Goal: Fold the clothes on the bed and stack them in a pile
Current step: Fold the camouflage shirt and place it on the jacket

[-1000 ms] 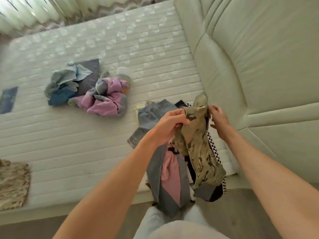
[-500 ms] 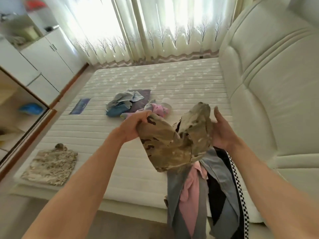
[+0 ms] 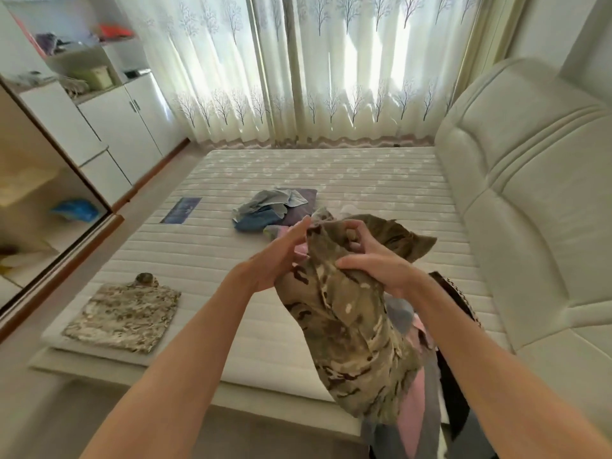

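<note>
From the head camera: one folded camouflage garment lies flat on the white quilted bed. Right hand grips a crumpled camouflage cloth in mid-air, left hand flat against it. A heap of unfolded clothes waits; I'd say most work remains.

On the mattress, a folded garment lies at the near left corner, a heap of clothes near the middle, the headboard along the right, curtains behind, and cabinets to the left.
</note>
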